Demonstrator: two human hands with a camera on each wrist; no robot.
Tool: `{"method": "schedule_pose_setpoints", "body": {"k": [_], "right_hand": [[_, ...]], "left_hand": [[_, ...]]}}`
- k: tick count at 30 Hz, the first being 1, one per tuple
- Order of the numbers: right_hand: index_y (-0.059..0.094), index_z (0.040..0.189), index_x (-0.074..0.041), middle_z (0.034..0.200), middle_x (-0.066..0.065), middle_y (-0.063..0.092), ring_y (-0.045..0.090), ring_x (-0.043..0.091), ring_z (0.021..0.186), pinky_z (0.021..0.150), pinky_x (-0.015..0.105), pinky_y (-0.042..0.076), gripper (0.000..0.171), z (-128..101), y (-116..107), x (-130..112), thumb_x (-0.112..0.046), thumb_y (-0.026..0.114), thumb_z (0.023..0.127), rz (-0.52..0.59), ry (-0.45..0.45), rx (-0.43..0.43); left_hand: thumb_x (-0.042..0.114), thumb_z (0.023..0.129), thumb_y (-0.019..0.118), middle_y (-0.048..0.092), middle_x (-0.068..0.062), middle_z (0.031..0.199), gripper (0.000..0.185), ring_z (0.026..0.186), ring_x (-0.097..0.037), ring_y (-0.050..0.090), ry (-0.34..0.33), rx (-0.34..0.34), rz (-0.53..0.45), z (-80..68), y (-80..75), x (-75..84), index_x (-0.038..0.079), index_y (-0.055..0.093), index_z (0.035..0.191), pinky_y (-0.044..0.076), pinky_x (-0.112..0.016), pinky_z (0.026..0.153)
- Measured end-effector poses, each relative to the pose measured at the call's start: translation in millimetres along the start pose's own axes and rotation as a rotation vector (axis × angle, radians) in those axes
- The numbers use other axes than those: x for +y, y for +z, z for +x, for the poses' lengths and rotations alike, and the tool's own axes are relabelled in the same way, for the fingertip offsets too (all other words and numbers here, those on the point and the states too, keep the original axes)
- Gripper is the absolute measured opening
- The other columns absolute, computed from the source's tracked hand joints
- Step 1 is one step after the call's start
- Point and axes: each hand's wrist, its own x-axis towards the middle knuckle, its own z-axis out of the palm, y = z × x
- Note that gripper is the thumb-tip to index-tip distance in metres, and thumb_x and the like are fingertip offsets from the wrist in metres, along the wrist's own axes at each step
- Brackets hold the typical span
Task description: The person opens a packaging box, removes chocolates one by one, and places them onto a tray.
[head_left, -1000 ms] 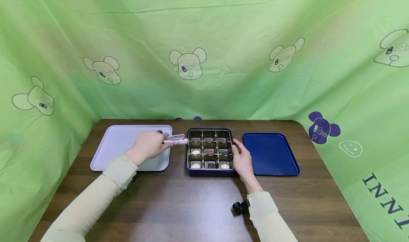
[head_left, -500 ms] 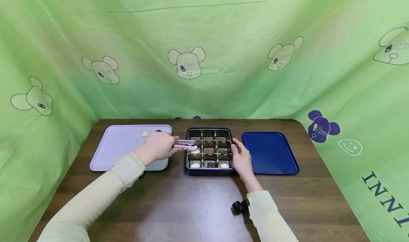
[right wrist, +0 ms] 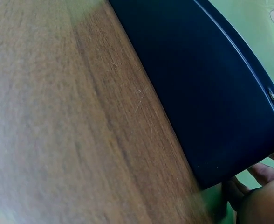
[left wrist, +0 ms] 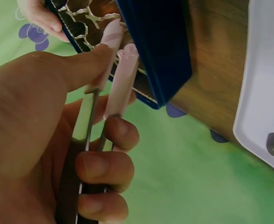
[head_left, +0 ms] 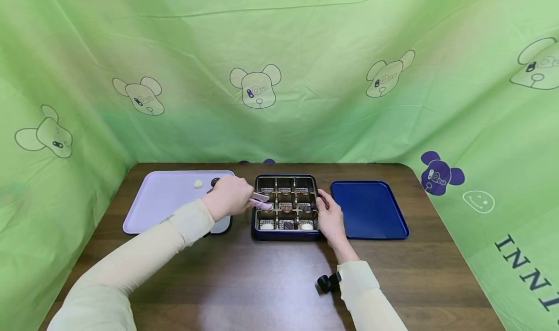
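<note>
My left hand [head_left: 228, 195] holds metal tongs with pink tips [left wrist: 121, 86], its fingers curled round the arms. Those tips stand slightly apart over the middle-left compartment of a dark blue box [head_left: 286, 236]. A white chocolate was visible there earlier; the tips now mostly hide it. A divided tray inside the box bears chocolates in its front and middle rows, among them a dark striped chocolate [head_left: 287, 225] and a white chocolate [head_left: 307, 227]. At the box's right wall, my right hand [head_left: 330, 222] holds the side; its fingertips are partly hidden.
On the left lies a lilac tray [head_left: 148, 200] with a pale heart-shaped piece [head_left: 198, 184] and a dark round piece [head_left: 215, 181]; my left arm covers part of it. A flat blue lid [head_left: 369, 210] lies right of the box. Green cloth surrounds the wooden table [head_left: 244, 282].
My left hand has moved right and slightly forward of its sleeve, bringing the tongs from the box's left edge over the middle-left compartment. More of the lilac tray's far side shows. My right hand stays put.
</note>
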Motion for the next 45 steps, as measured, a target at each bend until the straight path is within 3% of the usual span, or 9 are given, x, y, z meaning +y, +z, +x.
{"method": "schedule_pose_setpoints", "body": {"k": [10,14,19,27,45], "right_hand": [[0.054,0.144,-0.005,0.139,0.022,0.058,0.054,0.031,0.131,0.108,0.045,0.042,0.039,-1.1,-0.6,-0.5,-0.016,0.052,0.107,0.016,-0.018,0.015],[0.053,0.145,-0.004,0.140,0.023,0.058,0.054,0.032,0.131,0.108,0.046,0.042,0.039,-1.4,-0.8,-1.3,-0.017,0.051,0.107,0.005,-0.017,0.008],[0.052,0.145,-0.005,0.140,0.023,0.058,0.055,0.033,0.130,0.106,0.047,0.043,0.039,-1.6,-0.1,-0.5,-0.017,0.051,0.107,-0.006,-0.013,0.006],[0.052,0.145,-0.004,0.140,0.023,0.057,0.054,0.034,0.130,0.106,0.048,0.043,0.040,-1.3,-1.0,-0.9,-0.017,0.051,0.107,-0.007,-0.013,0.008],[0.053,0.145,-0.003,0.141,0.024,0.057,0.053,0.034,0.132,0.108,0.048,0.042,0.040,-0.3,0.4,0.1,-0.015,0.052,0.107,0.002,-0.017,0.020]], "left_hand": [[0.046,0.089,0.074,0.071,-0.003,0.077,0.031,0.064,-0.023,0.065,-0.020,-0.016,0.070,12.3,-6.7,11.1,0.017,0.070,0.079,0.054,-0.042,0.055],[0.045,0.089,0.073,0.072,-0.003,0.081,0.028,0.066,-0.022,0.066,-0.032,-0.054,0.093,17.9,-6.4,17.1,0.019,0.070,0.079,0.054,-0.041,0.057],[0.039,0.090,0.073,0.074,-0.001,0.088,0.020,0.073,-0.021,0.069,-0.035,-0.099,0.108,22.8,-3.1,24.8,0.020,0.072,0.083,0.055,-0.040,0.063],[0.029,0.090,0.071,0.073,0.003,0.089,0.007,0.076,-0.019,0.069,-0.044,-0.105,0.134,30.1,-1.0,33.0,0.023,0.074,0.088,0.054,-0.038,0.061],[0.026,0.095,0.067,0.074,0.002,0.097,0.008,0.084,-0.019,0.070,-0.116,-0.202,0.080,40.0,-7.9,35.4,0.025,0.074,0.098,0.055,-0.038,0.060]]}}
